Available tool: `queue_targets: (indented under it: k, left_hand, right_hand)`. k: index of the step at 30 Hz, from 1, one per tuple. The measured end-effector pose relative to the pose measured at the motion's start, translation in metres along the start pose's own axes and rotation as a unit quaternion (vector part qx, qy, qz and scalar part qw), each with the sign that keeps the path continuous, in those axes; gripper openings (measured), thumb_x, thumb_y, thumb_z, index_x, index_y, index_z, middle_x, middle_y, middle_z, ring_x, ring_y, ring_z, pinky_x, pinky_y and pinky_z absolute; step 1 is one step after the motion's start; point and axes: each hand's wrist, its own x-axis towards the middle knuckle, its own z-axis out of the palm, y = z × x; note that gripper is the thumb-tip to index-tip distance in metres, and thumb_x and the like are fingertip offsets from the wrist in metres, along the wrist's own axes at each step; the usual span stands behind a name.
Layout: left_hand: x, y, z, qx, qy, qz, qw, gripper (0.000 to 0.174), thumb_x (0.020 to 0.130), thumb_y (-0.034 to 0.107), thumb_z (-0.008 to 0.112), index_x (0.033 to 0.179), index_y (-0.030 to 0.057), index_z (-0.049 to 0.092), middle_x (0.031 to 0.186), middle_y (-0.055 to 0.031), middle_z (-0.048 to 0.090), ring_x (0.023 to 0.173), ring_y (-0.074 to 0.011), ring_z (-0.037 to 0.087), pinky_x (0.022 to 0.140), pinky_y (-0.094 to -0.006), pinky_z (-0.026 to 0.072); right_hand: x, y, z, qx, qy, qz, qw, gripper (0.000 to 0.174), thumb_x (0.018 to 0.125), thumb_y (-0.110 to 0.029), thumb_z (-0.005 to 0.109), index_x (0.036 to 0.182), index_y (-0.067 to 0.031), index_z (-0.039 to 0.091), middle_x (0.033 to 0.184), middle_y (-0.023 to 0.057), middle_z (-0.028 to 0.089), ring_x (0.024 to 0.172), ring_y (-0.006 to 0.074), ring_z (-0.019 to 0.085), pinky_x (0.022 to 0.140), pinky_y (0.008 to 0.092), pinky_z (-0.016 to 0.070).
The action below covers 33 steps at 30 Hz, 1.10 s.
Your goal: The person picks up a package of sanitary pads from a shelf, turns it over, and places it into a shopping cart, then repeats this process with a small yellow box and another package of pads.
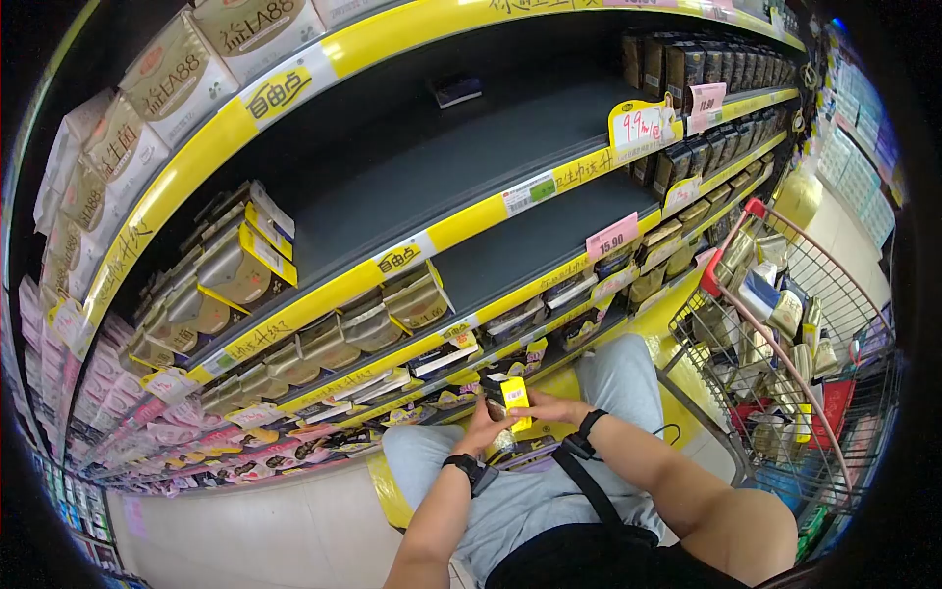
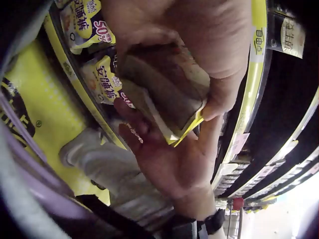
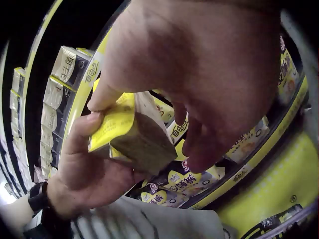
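Both hands hold a small pack of sanitary pads (image 1: 515, 401) in front of the lower shelves, over the person's lap. It has a bright yellow face and dull brown-gold sides. My left hand (image 1: 481, 429) grips it from the left, its thumb on the yellow face in the right wrist view. From the other side my right hand (image 3: 194, 55) reaches over the pack, thumb tip at the yellow edge and fingers bent beside the brown side. In the left wrist view, the right palm (image 2: 174, 164) lies below the pack.
Shelves with yellow edge strips (image 1: 392, 260) curve around the front, with gold packs (image 1: 294, 358) in rows on them. A red-handled wire cart (image 1: 834, 452) full of packs stands at the right. Yellow flooring (image 3: 279, 189) lies below the bottom shelf.
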Motion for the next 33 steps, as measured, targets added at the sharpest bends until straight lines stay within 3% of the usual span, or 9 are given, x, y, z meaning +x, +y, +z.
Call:
queue_targets:
  k: [5, 8, 12, 16, 19, 23, 28, 30, 33]
  left_hand:
    - [0.003, -0.003, -0.001, -0.134, -0.024, 0.013, 0.991, 0.086, 0.075, 0.017, 0.083, 0.139, -0.0038, 0.028, 0.124, -0.0137, 0.054, 0.113, -0.0218, 0.053, 0.097, -0.0330, 0.0445]
    - [-0.010, 0.021, 0.000, -0.086, -0.040, -0.038, 0.995, 0.079, 0.077, 0.019, 0.082, 0.135, -0.0047, 0.036, 0.122, -0.0133, 0.055, 0.113, -0.0214, 0.053, 0.098, -0.0339, 0.0442]
    - [-0.011, 0.019, -0.001, 0.052, -0.029, -0.024, 0.998, 0.064, 0.080, 0.019, 0.079, 0.131, -0.0039, 0.049, 0.116, -0.0111, 0.061, 0.110, -0.0207, 0.056, 0.095, -0.0349, 0.0455]
    - [-0.009, 0.009, -0.001, 0.080, -0.009, 0.032, 0.996, 0.048, 0.085, 0.022, 0.074, 0.125, 0.0025, 0.055, 0.104, -0.0067, 0.064, 0.096, -0.0187, 0.060, 0.088, -0.0323, 0.0480]
    - [-0.005, 0.001, -0.004, -0.029, -0.070, -0.015, 0.997, 0.039, 0.093, 0.030, 0.065, 0.123, 0.0062, 0.058, 0.103, -0.0057, 0.064, 0.092, -0.0151, 0.060, 0.080, -0.0303, 0.0487]
    - [-0.003, -0.003, -0.005, -0.014, -0.042, -0.031, 0.999, 0.034, 0.096, 0.034, 0.060, 0.116, 0.0068, 0.060, 0.098, -0.0026, 0.064, 0.086, -0.0124, 0.059, 0.073, -0.0282, 0.0481]
    - [-0.002, 0.001, -0.003, 0.002, -0.093, -0.050, 0.994, 0.032, 0.096, 0.033, 0.060, 0.113, 0.0063, 0.060, 0.093, -0.0005, 0.064, 0.083, -0.0118, 0.059, 0.071, -0.0275, 0.0478]
    - [-0.003, 0.005, -0.001, 0.017, -0.118, -0.039, 0.992, 0.032, 0.096, 0.034, 0.060, 0.113, 0.0066, 0.060, 0.095, -0.0008, 0.063, 0.085, -0.0122, 0.059, 0.071, -0.0274, 0.0472]
    - [-0.001, 0.011, 0.002, 0.006, -0.137, -0.090, 0.986, 0.033, 0.097, 0.035, 0.058, 0.114, 0.0066, 0.059, 0.100, -0.0019, 0.062, 0.087, -0.0127, 0.058, 0.073, -0.0278, 0.0469]
  right_hand:
    - [0.002, 0.012, -0.001, 0.033, -0.016, -0.015, 0.999, 0.075, 0.091, -0.045, 0.064, 0.145, -0.0035, 0.032, 0.135, 0.0111, 0.050, 0.122, 0.0210, 0.048, 0.099, 0.0336, 0.0431]
    - [0.018, 0.043, -0.015, 0.017, -0.098, 0.013, 0.995, 0.071, 0.091, -0.052, 0.061, 0.141, -0.0055, 0.043, 0.135, 0.0088, 0.053, 0.121, 0.0200, 0.049, 0.095, 0.0331, 0.0437]
    - [0.004, 0.039, -0.009, -0.014, -0.131, 0.000, 0.991, 0.058, 0.091, -0.039, 0.066, 0.137, -0.0070, 0.048, 0.126, 0.0072, 0.060, 0.116, 0.0174, 0.052, 0.098, 0.0332, 0.0419]
    - [-0.030, -0.003, -0.006, -0.030, -0.066, -0.042, 0.996, 0.065, 0.085, -0.022, 0.074, 0.140, -0.0042, 0.042, 0.128, 0.0079, 0.057, 0.119, 0.0192, 0.052, 0.100, 0.0349, 0.0419]
    - [-0.056, -0.008, -0.027, 0.145, 0.010, -0.046, 0.988, 0.056, 0.085, -0.020, 0.073, 0.133, -0.0059, 0.049, 0.123, 0.0074, 0.060, 0.110, 0.0177, 0.058, 0.096, 0.0327, 0.0453]
    - [-0.123, -0.037, -0.072, 0.395, 0.089, -0.191, 0.894, 0.071, 0.080, -0.034, 0.075, 0.138, -0.0083, 0.045, 0.128, 0.0116, 0.056, 0.117, 0.0284, 0.055, 0.100, 0.0488, 0.0427]
    - [-0.217, -0.160, -0.105, 0.346, -0.052, -0.554, 0.755, 0.094, 0.075, -0.054, 0.072, 0.149, -0.0162, 0.027, 0.145, 0.0138, 0.043, 0.132, 0.0326, 0.043, 0.096, 0.0461, 0.0428]
    - [-0.248, -0.183, -0.123, 0.358, -0.083, -0.601, 0.710, 0.094, 0.080, -0.060, 0.063, 0.153, -0.0201, 0.019, 0.146, 0.0147, 0.043, 0.128, 0.0339, 0.046, 0.095, 0.0436, 0.0430]
    - [-0.282, -0.191, -0.132, 0.334, -0.038, -0.603, 0.723, 0.082, 0.087, -0.070, 0.044, 0.154, -0.0322, 0.015, 0.140, 0.0151, 0.050, 0.115, 0.0353, 0.054, 0.090, 0.0410, 0.0447]
